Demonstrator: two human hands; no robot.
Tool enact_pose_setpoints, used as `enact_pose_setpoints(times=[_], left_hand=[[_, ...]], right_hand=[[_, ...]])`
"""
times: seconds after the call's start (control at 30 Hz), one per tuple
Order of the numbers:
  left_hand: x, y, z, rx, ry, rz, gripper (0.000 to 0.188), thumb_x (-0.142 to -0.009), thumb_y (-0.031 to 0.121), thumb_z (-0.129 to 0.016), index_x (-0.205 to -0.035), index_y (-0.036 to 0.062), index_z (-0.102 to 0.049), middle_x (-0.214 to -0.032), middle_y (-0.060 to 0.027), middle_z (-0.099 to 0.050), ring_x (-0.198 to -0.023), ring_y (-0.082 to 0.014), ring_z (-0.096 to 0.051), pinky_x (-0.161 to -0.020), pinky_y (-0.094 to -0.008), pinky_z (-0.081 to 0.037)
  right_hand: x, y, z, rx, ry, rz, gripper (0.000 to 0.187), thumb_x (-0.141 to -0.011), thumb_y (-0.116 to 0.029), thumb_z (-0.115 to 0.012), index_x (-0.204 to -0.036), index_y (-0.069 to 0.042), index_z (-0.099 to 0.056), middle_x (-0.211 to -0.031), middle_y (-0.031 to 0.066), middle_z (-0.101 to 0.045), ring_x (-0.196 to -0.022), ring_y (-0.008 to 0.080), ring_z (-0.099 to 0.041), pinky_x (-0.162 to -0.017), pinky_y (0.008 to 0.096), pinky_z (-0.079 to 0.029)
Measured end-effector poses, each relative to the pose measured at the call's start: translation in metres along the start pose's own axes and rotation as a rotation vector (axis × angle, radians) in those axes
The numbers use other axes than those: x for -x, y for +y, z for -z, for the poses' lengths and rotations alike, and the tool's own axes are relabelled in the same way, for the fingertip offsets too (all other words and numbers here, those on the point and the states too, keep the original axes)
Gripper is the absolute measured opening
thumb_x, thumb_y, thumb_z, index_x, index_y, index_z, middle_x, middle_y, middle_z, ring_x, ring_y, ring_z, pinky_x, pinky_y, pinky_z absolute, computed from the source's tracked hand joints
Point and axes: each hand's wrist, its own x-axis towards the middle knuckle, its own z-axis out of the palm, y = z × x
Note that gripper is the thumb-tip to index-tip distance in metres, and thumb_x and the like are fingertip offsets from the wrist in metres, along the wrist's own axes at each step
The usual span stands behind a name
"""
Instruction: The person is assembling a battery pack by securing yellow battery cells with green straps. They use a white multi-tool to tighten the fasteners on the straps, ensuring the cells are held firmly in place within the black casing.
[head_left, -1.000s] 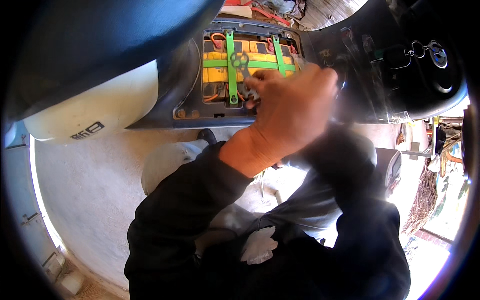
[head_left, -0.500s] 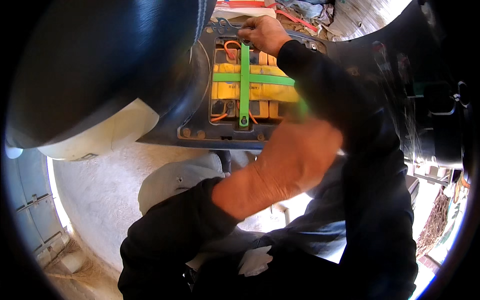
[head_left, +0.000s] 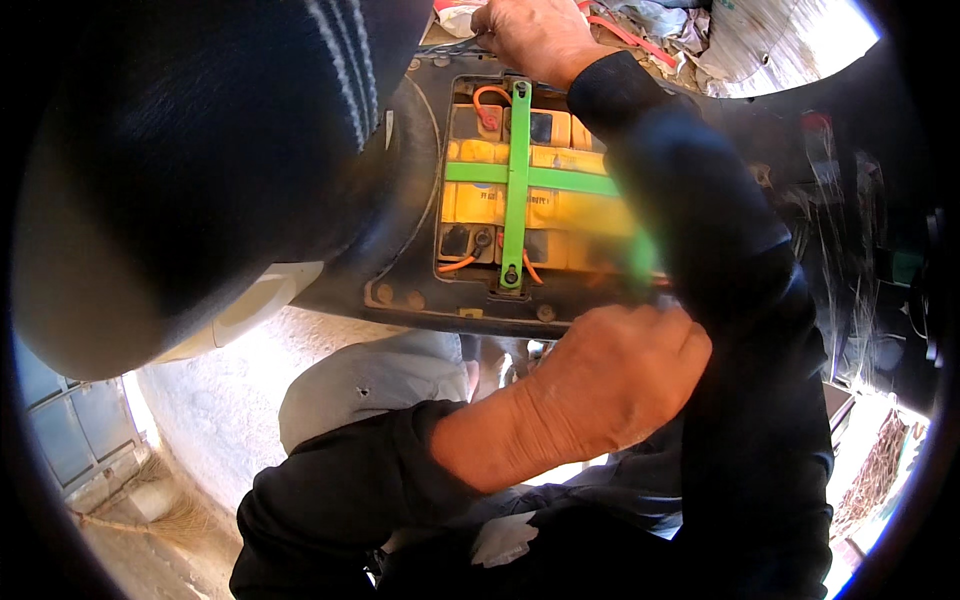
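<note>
A bay in the black scooter floor (head_left: 470,312) holds yellow batteries (head_left: 480,207) with orange wires. A green metal strap (head_left: 517,190) runs lengthwise over them, bolted at both ends, and a green band (head_left: 570,180) crosses it. Beyond the bay's far edge, my right hand (head_left: 535,38) is closed on a flat grey spanner (head_left: 452,46), mostly hidden by the fingers. My left hand (head_left: 625,375) is curled in a fist just in front of the near edge; what its fingers hold is hidden. Between hand and right sleeve shows a blurred green piece (head_left: 640,262).
A big black seat (head_left: 200,180) with white stitching bulges over the left side. Past the far edge lie a red strip (head_left: 635,42) and crumpled wrapping (head_left: 655,18). Clear plastic film (head_left: 825,190) hangs at the right. Grey cloth (head_left: 370,385) sits below the bay.
My right hand has moved away from the strap's far bolt, up past the bay's far edge. My left hand has dropped slightly and right. The view has shifted, so the bay appears lower and further right.
</note>
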Motion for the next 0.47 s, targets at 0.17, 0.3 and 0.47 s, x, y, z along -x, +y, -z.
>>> enact_pose_setpoints(times=[0.17,0.3,0.47], left_hand=[[0.0,-0.001,0.005,-0.019,-0.002,0.038,0.02,-0.077,0.007,-0.058,-0.094,-0.0042,-0.059,-0.073,-0.0095,-0.054,-0.063,-0.0213,-0.06,-0.054,-0.0316,-0.049],[0.0,-0.003,0.002,0.004,0.028,0.035,0.021,-0.076,0.008,-0.058,-0.094,-0.0038,-0.058,-0.072,-0.0089,-0.052,-0.063,-0.0222,-0.059,-0.054,-0.0322,-0.048],[-0.002,0.001,0.003,0.002,0.019,0.027,0.021,-0.076,0.008,-0.058,-0.094,-0.0034,-0.057,-0.072,-0.0089,-0.052,-0.063,-0.0227,-0.059,-0.055,-0.0331,-0.048]], right_hand=[[0.006,-0.011,0.003,-0.09,0.075,0.052,0.017,-0.076,-0.02,-0.061,-0.064,-0.008,-0.063,-0.064,0.0168,-0.061,-0.066,0.0352,-0.062,-0.06,0.0466,-0.047],[0.017,-0.007,-0.006,-0.147,0.138,0.03,0.014,-0.075,-0.019,-0.063,-0.068,-0.007,-0.062,-0.067,0.0179,-0.061,-0.067,0.0353,-0.062,-0.061,0.047,-0.047],[0.02,-0.007,-0.007,-0.072,0.121,-0.013,0.013,-0.073,-0.018,-0.065,-0.077,-0.006,-0.062,-0.075,0.0206,-0.062,-0.07,0.0378,-0.061,-0.064,0.0474,-0.048]])
